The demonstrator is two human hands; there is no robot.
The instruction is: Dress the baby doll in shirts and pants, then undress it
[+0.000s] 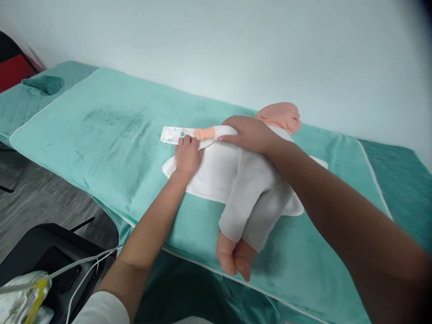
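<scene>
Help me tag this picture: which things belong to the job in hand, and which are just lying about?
Seemingly in the job:
doll, its sleeve in the right hand
white cloth under the doll
printed strip beside the left hand

Seemingly just lying about:
white bundle on the black chair
cables

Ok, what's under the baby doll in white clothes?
A flat white cloth shows beside its torso, atop the pale-green velvety bed cover; the doll hides the cloth's middle from view.

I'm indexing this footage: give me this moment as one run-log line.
left hand: touching white cloth near printed strip | right hand: around sleeved arm | doll: lying, pale trousers, bare feet | surface: green cover
</scene>
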